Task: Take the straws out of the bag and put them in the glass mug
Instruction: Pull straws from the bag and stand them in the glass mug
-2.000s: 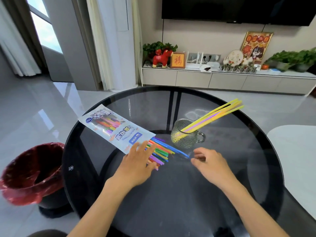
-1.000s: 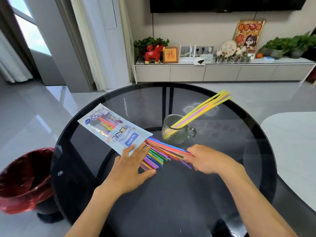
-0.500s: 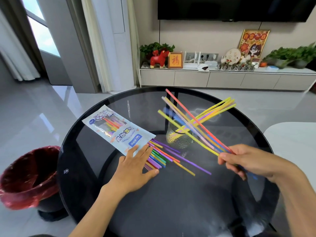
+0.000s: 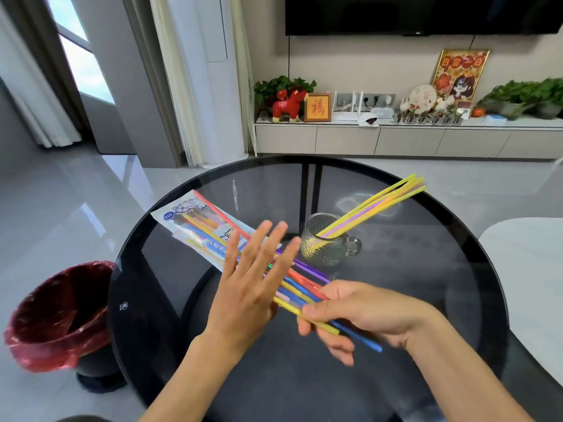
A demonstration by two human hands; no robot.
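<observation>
Swinging handful of straws [image 4: 300, 292] back down from 12 to 10 o'clock, over bag [image 4: 195, 229]; R hand [image 4: 362, 312] fingers pinched on them, L hand [image 4: 246, 287] now lifted off bag, fingers spread. Glass mug [image 4: 327, 242] at 1 o'clock, part-filled; prob. squaring ends before drop-in.

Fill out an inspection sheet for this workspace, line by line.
Surface: round black glass table, glossy.
Job's things: glass mug upright with yellow and purple straws in mug leaning right; straw bag lying flat; bundle of straws in hand.
Clutter: nothing seen.
Grips: left hand open, fingers spread; right hand pinching the bundle.
Cables: router leads on the TV cabinet.
Surroundings: red-lined bin at left, white table at right.
</observation>
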